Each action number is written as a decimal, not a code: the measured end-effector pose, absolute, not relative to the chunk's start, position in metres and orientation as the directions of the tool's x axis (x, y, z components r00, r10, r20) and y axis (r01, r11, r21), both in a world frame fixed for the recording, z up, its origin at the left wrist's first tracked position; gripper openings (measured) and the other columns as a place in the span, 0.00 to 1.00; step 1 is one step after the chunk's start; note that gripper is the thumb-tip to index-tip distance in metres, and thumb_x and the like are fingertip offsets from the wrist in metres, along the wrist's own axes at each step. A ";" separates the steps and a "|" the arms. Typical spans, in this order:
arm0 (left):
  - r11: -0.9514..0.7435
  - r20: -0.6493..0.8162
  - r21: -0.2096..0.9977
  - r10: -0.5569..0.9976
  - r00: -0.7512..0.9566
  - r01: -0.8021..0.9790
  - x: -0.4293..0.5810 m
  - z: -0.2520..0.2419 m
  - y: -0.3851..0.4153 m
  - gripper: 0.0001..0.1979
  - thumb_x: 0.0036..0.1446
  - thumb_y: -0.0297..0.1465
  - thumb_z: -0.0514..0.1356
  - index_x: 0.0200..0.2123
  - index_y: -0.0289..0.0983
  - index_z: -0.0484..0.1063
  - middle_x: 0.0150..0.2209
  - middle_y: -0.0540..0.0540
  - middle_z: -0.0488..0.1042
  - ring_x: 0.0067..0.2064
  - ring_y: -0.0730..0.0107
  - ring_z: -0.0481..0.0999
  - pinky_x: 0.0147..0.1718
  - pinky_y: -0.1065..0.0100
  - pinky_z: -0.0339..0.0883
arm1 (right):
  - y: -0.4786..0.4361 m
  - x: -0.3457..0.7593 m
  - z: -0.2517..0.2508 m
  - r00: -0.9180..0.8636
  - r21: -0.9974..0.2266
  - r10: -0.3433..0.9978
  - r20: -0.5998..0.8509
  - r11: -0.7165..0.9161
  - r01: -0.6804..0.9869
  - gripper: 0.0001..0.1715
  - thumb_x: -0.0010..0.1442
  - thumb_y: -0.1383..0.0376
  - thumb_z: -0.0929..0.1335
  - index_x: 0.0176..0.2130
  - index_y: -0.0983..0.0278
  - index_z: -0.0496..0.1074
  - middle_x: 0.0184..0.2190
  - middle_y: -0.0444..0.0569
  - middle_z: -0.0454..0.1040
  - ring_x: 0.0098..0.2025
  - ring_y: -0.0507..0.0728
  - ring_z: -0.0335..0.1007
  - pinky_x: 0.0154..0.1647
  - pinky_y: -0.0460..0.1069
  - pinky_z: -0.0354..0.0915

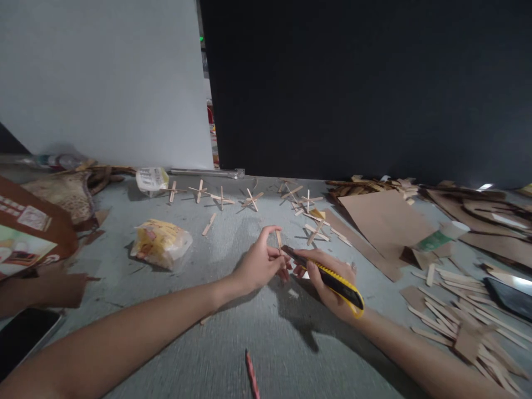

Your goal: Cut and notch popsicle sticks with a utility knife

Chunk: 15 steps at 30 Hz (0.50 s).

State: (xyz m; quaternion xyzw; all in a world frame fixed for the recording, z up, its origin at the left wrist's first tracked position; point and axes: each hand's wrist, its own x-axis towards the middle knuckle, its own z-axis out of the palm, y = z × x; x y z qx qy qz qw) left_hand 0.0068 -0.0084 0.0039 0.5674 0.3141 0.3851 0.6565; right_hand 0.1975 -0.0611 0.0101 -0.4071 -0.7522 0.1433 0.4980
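Head view. Left hand (260, 266): grip pinching a short wooden stick (278, 239), held upright over mid worktop (233, 343). Right hand (322, 277): grip wrapped round a yellow utility knife (338, 281), tip at the stick's lower end. Cardboard sheet (386, 221) and loose sticks (453, 316) lie to the right. Another person's hand (62, 288) is far left.

Print on white packet (152, 178), yellow packet (161, 241), brown box (29, 233), none legible

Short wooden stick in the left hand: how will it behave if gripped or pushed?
Probably stiff and very light: the stick is thin flat wood, pinched by the left hand. Likely snaps easily; the right hand holds a utility knife near it. Flat, so it should slide, not roll.
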 end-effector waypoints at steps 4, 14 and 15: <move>0.058 0.055 0.978 0.856 0.514 -0.201 0.006 0.007 -0.009 0.35 0.59 0.39 0.69 0.61 0.41 0.52 0.27 0.52 0.81 0.24 0.66 0.80 0.28 0.67 0.74 | -0.059 0.199 0.012 -0.178 -0.617 0.741 0.647 0.646 0.450 0.13 0.76 0.61 0.64 0.51 0.57 0.78 0.34 0.45 0.83 0.32 0.53 0.82 0.38 0.47 0.76; 0.069 0.070 0.968 0.851 0.521 -0.242 0.005 0.012 -0.010 0.40 0.55 0.47 0.73 0.59 0.42 0.52 0.26 0.53 0.80 0.24 0.65 0.80 0.27 0.68 0.73 | -0.057 0.200 0.000 -0.129 -0.711 0.796 0.592 0.591 0.381 0.11 0.69 0.59 0.72 0.50 0.58 0.78 0.37 0.49 0.85 0.33 0.57 0.85 0.36 0.51 0.80; 0.066 0.072 0.968 0.851 0.520 -0.242 0.005 0.012 -0.010 0.40 0.55 0.47 0.73 0.59 0.42 0.52 0.26 0.53 0.80 0.24 0.66 0.80 0.27 0.68 0.73 | -0.057 0.200 -0.001 -0.121 -0.725 0.804 0.582 0.581 0.369 0.11 0.70 0.59 0.71 0.50 0.58 0.78 0.36 0.48 0.85 0.32 0.57 0.84 0.36 0.51 0.80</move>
